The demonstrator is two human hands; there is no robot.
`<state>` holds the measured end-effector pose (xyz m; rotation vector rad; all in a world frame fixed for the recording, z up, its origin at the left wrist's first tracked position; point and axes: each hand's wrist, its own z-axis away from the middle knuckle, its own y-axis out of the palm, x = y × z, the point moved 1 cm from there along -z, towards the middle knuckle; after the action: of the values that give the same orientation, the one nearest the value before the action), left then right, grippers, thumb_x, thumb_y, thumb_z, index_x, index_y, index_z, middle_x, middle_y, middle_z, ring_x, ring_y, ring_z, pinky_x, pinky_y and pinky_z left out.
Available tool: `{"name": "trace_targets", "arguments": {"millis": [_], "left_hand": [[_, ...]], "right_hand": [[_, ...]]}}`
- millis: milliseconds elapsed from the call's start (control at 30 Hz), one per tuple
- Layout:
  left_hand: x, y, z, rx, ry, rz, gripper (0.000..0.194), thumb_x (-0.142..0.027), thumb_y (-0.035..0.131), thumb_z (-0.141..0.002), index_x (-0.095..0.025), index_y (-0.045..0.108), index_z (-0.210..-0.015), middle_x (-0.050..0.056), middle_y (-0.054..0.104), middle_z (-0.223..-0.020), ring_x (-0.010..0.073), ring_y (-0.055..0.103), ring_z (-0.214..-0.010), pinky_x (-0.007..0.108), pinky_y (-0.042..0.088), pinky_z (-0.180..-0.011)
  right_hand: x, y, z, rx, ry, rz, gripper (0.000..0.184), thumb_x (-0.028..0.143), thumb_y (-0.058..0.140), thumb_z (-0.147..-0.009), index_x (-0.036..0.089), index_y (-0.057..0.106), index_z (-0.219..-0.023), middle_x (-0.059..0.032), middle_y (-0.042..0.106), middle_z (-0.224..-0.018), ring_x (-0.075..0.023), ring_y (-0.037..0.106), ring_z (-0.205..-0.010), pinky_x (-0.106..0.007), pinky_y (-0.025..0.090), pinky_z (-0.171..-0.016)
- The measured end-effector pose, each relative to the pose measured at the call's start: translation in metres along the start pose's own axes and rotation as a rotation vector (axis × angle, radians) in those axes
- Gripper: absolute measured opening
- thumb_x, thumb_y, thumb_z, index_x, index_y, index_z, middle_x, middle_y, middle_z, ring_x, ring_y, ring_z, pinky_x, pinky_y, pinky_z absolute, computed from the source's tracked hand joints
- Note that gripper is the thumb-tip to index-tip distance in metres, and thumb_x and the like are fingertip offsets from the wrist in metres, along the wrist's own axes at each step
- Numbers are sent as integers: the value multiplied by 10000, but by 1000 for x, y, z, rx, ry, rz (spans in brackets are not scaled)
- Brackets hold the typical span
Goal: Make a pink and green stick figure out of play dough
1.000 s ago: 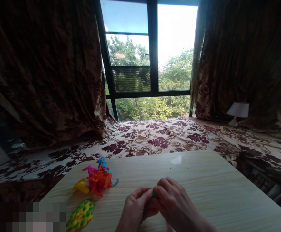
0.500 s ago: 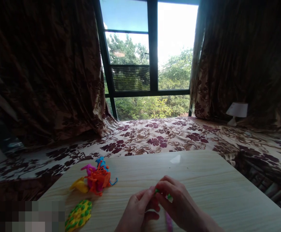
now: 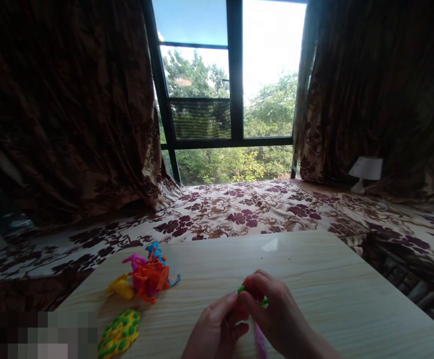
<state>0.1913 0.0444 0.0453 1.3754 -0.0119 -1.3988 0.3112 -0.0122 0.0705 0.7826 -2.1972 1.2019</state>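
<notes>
my 2 hands together over pale wood table (image 3: 325,289), fingertips nearly meeting. right hand (image 3: 276,311) pinched closed, thumb and finger on small green piece (image 3: 240,291). left hand (image 3: 211,326) loosely curled, thumb tip right by it, can't tell if that side grips too. more green peeks out past right fingers. pinkish strip (image 3: 260,343) on table just below right hand. off left: yellow patch with green dots (image 3: 120,333), orange clump (image 3: 151,279) behind it.

A small, bright green piece (image 3: 241,289) is pinched at the fingertips between left hand (image 3: 214,325) and right hand (image 3: 278,310).
</notes>
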Motion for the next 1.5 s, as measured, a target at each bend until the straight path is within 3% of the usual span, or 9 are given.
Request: {"name": "trace_targets", "arguments": {"millis": [167,333,433,667,933,1100,1300,1500], "left_hand": [[-2,3,1,83,69,-40,216,-287,599,-746,-85,660,-790,86,667,-723,125,584,-639,228,442,-605],[-8,2,3,-15,79,-20,203,-246,646,-707,-147,655,-884,58,689,-758,142,623,-686,248,472,-664],[-7,1,3,-32,55,-4,188,-258,647,-707,-132,656,-846,66,689,-744,152,630,-677,263,486,-658],[-4,4,5,-37,16,-5,169,-274,634,-721,-114,645,-773,58,670,-676,147,626,-644,274,497,-655],[-7,8,8,61,0,-42,219,-285,601,-749,-88,654,-830,97,682,-763,166,626,-703,315,483,-743],[-11,3,8,-43,78,-88,197,-252,658,-695,-108,667,-830,85,694,-765,154,627,-697,284,486,-726],[-15,0,9,-37,151,-170,166,-235,645,-706,-111,677,-811,62,692,-755,133,606,-674,245,478,-672],[-10,-1,5,-63,138,-139,183,-251,661,-691,-112,682,-809,72,690,-720,144,610,-681,264,473,-693]], "right_hand": [[1,1,3,23,-68,5,114,113,497,-786,185,497,-697,20,487,-691,-106,468,-640,-220,345,-582],[3,-2,4,49,-151,-10,157,142,451,-844,224,539,-945,-10,531,-868,-123,496,-774,-237,379,-696],[5,-3,3,84,-178,66,200,154,502,-815,231,536,-997,-22,518,-912,-143,482,-813,-254,382,-720],[4,-3,1,129,-151,190,129,164,511,-820,217,529,-936,-22,519,-895,-163,459,-829,-273,380,-719],[1,-2,3,78,-163,114,122,98,455,-810,191,525,-845,-24,534,-833,-150,479,-788,-268,384,-701],[1,-6,0,104,-141,-39,211,123,532,-776,222,559,-960,-14,548,-889,-135,512,-778,-252,409,-701],[3,-3,1,77,-70,-63,147,91,566,-726,203,568,-822,29,523,-726,-104,500,-654,-217,390,-609],[-1,7,6,17,-70,38,91,100,504,-771,183,539,-753,6,509,-727,-115,480,-659,-231,372,-607]]}}
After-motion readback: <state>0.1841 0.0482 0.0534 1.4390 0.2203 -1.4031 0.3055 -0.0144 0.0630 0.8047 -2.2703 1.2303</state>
